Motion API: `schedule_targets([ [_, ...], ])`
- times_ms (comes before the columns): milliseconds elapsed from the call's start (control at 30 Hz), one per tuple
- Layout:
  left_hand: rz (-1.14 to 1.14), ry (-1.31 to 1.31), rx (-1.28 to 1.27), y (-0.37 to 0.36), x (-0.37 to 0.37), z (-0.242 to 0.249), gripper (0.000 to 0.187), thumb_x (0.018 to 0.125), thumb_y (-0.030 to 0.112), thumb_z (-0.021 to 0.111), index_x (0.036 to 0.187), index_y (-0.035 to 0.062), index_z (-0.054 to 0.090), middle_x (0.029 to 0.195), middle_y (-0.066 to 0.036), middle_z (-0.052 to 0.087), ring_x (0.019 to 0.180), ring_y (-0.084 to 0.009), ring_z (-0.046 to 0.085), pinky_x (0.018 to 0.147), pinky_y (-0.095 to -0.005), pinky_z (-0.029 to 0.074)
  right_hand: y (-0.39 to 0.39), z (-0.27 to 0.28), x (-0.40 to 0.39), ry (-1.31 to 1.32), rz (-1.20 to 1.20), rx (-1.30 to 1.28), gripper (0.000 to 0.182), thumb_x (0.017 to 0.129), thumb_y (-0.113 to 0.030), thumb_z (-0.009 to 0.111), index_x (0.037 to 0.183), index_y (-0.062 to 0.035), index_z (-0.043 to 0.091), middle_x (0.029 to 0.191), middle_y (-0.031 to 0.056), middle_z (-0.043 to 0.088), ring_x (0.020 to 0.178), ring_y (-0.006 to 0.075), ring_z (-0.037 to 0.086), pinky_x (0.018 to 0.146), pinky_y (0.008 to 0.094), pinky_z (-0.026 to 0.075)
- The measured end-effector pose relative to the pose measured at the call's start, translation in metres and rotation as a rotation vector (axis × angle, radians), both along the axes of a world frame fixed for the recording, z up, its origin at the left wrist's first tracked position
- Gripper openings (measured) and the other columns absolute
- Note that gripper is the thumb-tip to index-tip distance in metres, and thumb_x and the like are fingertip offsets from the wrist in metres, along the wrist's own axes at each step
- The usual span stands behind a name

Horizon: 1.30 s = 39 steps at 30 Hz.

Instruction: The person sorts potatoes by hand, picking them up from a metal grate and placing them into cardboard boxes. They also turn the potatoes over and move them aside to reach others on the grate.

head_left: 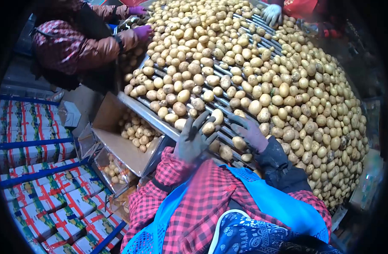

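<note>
Both of my hands are gloved and over the metal roller table near its front edge. My left hand has its fingers spread, with a potato at its fingertips; whether it is gripped cannot be made out. My right hand reaches in from the right with its fingers stretched out and apart, above a potato. Another pale potato lies between the two hands. Bare rollers show among the potatoes.
A large potato heap covers the right side. An open cardboard box with potatoes stands left of the metal edge. Printed cartons are stacked at lower left. A co-worker's purple gloves and another person's white glove are across the table.
</note>
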State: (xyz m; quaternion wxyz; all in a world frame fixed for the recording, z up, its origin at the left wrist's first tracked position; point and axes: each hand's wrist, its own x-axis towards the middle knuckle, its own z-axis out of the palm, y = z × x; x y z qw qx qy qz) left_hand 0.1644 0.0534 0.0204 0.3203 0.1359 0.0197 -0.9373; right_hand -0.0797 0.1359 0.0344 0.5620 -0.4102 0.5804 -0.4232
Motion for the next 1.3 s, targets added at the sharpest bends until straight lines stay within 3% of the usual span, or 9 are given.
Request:
schedule_targets([
  [133, -0.008, -0.073, 0.048, 0.002, 0.002, 0.017, 0.054, 0.100, 0.025, 0.053, 0.150, 0.0175, 0.033, 0.149, -0.011, 0.040, 0.128, -0.0319, 0.049, 0.108, -0.0481, 0.040, -0.043, 0.011, -0.008, 0.317, -0.036, -0.169, 0.054, 0.088, -0.027, 0.066, 0.133, -0.0004, 0.055, 0.123, 0.0161, 0.063, 0.114, 0.0227, 0.059, 0.100, 0.0345, 0.045],
  [200, -0.243, -0.600, -0.901, 0.003, 0.010, 0.040, 0.062, 0.101, 0.032, 0.052, 0.151, 0.0047, 0.029, 0.145, -0.013, 0.045, 0.124, -0.0255, 0.054, 0.105, -0.0378, 0.045, -0.072, -0.005, -0.006, 0.794, 0.018, -0.294, 0.063, 0.084, -0.030, 0.070, 0.137, -0.0020, 0.051, 0.127, 0.0202, 0.059, 0.118, 0.0308, 0.057, 0.102, 0.0396, 0.043],
  [267, -0.215, -0.362, -0.187, 0.003, 0.011, 0.028, 0.062, 0.094, 0.014, 0.056, 0.149, 0.0017, 0.031, 0.139, -0.011, 0.052, 0.122, -0.0194, 0.054, 0.102, -0.0312, 0.044, -0.093, -0.036, 0.005, 1.076, 0.151, -0.439, 0.079, 0.081, -0.045, 0.070, 0.144, -0.0068, 0.043, 0.139, 0.0252, 0.046, 0.132, 0.0452, 0.039, 0.112, 0.0502, 0.030],
  [400, -0.410, -0.680, -0.562, 0.001, 0.017, 0.036, 0.066, 0.090, 0.022, 0.062, 0.147, 0.0002, 0.037, 0.137, -0.010, 0.054, 0.118, -0.0179, 0.055, 0.096, -0.0289, 0.045, -0.130, -0.045, 0.042, 1.242, 0.214, -0.467, 0.076, 0.079, -0.053, 0.066, 0.139, -0.0092, 0.050, 0.145, 0.0222, 0.039, 0.134, 0.0463, 0.031, 0.110, 0.0567, 0.027],
  [667, -0.418, -0.613, -0.542, 0.000, 0.027, 0.042, 0.064, 0.083, 0.019, 0.064, 0.142, 0.0009, 0.046, 0.129, -0.009, 0.058, 0.108, -0.0139, 0.058, 0.083, -0.0249, 0.048, -0.228, -0.017, 0.036, 1.285, 0.442, -0.254, 0.065, 0.089, -0.053, 0.052, 0.140, -0.0119, 0.051, 0.140, 0.0195, 0.047, 0.131, 0.0426, 0.038, 0.107, 0.0564, 0.031],
  [800, -0.221, -0.688, -0.883, 0.015, 0.044, 0.054, 0.053, 0.089, 0.008, 0.056, 0.141, 0.0015, 0.047, 0.109, -0.002, 0.059, 0.088, -0.0102, 0.058, 0.077, -0.0230, 0.047, -0.254, -0.021, 0.035, 1.333, 0.232, -0.267, 0.046, 0.086, -0.050, 0.060, 0.100, -0.0082, 0.071, 0.104, 0.0158, 0.068, 0.100, 0.0341, 0.064, 0.087, 0.0499, 0.048],
  [967, -0.122, -0.617, -0.861, 0.028, 0.071, 0.032, 0.056, 0.100, 0.022, 0.052, 0.149, 0.0038, 0.035, 0.113, -0.003, 0.056, 0.096, -0.0105, 0.056, 0.079, -0.0242, 0.047, -0.323, -0.026, 0.055, 1.417, 0.443, -0.019, 0.046, 0.084, -0.037, 0.062, 0.116, -0.0036, 0.062, 0.113, 0.0191, 0.067, 0.109, 0.0324, 0.065, 0.092, 0.0459, 0.051],
  [1100, -0.041, -0.356, -0.186, 0.038, 0.087, 0.032, 0.058, 0.101, 0.030, 0.052, 0.150, 0.0033, 0.033, 0.125, -0.009, 0.057, 0.105, -0.0151, 0.058, 0.087, -0.0286, 0.049, -0.328, -0.018, 0.028, 1.425, 0.709, -0.163, 0.046, 0.077, -0.037, 0.067, 0.109, -0.0033, 0.068, 0.116, 0.0210, 0.066, 0.110, 0.0339, 0.064, 0.094, 0.0443, 0.050],
  [1300, 0.013, -0.447, -0.298, 0.045, 0.106, 0.007, 0.059, 0.098, 0.024, 0.057, 0.149, 0.0026, 0.035, 0.133, -0.011, 0.053, 0.116, -0.0179, 0.055, 0.094, -0.0271, 0.047, -0.279, 0.016, 0.048, 1.096, 0.386, -0.302, 0.064, 0.075, -0.044, 0.074, 0.130, -0.0149, 0.061, 0.119, 0.0167, 0.066, 0.109, 0.0302, 0.064, 0.092, 0.0388, 0.050],
])
